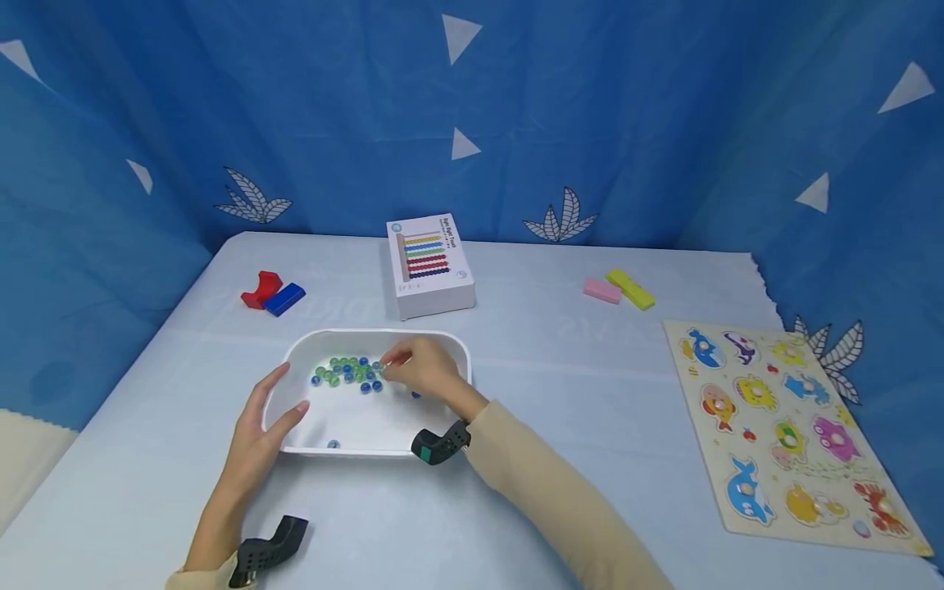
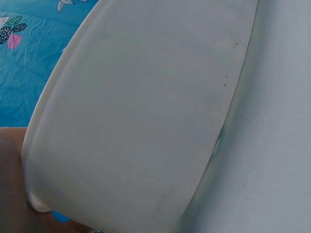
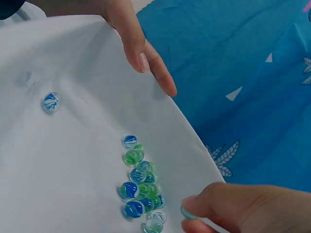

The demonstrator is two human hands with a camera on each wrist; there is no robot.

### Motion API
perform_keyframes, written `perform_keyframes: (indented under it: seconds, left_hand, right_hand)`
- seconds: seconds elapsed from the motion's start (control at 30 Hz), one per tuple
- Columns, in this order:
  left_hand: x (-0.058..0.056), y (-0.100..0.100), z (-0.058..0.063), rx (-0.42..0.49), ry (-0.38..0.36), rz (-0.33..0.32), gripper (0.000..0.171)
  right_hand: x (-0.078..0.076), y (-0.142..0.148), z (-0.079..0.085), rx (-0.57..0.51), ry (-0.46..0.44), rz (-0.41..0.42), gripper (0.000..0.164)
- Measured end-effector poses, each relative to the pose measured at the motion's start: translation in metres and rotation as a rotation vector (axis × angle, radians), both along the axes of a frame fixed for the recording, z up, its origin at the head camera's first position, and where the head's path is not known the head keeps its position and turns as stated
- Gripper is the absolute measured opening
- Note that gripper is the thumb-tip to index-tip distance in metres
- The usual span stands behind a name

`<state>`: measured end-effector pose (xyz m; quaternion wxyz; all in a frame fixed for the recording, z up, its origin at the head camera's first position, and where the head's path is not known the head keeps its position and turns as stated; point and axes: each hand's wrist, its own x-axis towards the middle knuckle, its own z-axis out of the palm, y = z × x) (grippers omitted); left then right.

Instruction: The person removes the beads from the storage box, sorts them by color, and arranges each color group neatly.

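A white tray point(image 1: 361, 430) with rounded corners holds several green and blue glass marbles point(image 1: 347, 370), most of them clustered toward its far side. My left hand point(image 1: 254, 442) grips the tray's left end, thumb over the rim and fingers along the outside. Reaching into the far right part of the tray, my right hand point(image 1: 426, 366) pinches a marble point(image 3: 187, 212) between thumb and finger; much of that marble is hidden by the fingertips. A single marble point(image 1: 333, 444) lies apart near the tray's front wall, and another point(image 1: 416, 395) sits below my right hand.
Behind the tray stands a white box point(image 1: 435, 266) with a bead picture. Red point(image 1: 262, 290) and blue blocks point(image 1: 284, 299) lie at the back left, pink point(image 1: 602, 290) and yellow blocks point(image 1: 630, 288) at the back right. A sea-animal puzzle board point(image 1: 792, 442) covers the table's right side.
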<state>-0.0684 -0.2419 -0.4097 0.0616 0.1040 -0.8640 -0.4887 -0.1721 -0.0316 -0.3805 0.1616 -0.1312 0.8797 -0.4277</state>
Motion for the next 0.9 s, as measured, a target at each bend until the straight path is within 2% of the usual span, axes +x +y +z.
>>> perform_keyframes:
  seconds: [0.13, 0.33, 0.47, 0.53, 0.57, 0.63, 0.77, 0.8, 0.9]
  left_hand:
    - [0.000, 0.001, 0.000, 0.002, -0.001, -0.003, 0.067]
    - [-0.001, 0.001, 0.000, 0.008, -0.007, -0.023, 0.062]
    - [-0.001, -0.001, 0.000, 0.043, -0.014, -0.042, 0.054]
    - [0.000, -0.002, 0.001, 0.055, -0.014, -0.047, 0.051]
    - [0.000, -0.003, 0.002, 0.060, -0.014, -0.049, 0.050]
    - [0.000, -0.004, 0.002, 0.068, -0.015, -0.052, 0.049]
    - [0.000, -0.004, 0.001, 0.082, -0.006, -0.055, 0.048]
    - [0.001, -0.004, 0.001, 0.084, -0.006, -0.052, 0.048]
    - [0.000, -0.003, 0.001, 0.088, -0.010, -0.044, 0.048]
  right_hand:
    - [0.004, 0.010, 0.012, -0.138, -0.009, 0.033, 0.019]
    - [0.008, 0.044, 0.026, -0.280, 0.093, 0.133, 0.021]
    - [0.006, 0.079, 0.027, -0.339, 0.150, 0.099, 0.022]
    - [0.004, 0.097, 0.024, -0.358, 0.169, 0.045, 0.024]
    - [-0.003, 0.108, 0.009, -0.379, 0.186, 0.027, 0.024]
    - [-0.006, 0.124, 0.001, -0.372, 0.188, -0.036, 0.027]
    - [-0.014, 0.150, -0.018, -0.299, 0.159, -0.130, 0.028]
    - [-0.010, 0.153, -0.012, -0.263, 0.138, -0.155, 0.027]
    - [-0.016, 0.161, -0.028, -0.212, 0.128, -0.174, 0.021]
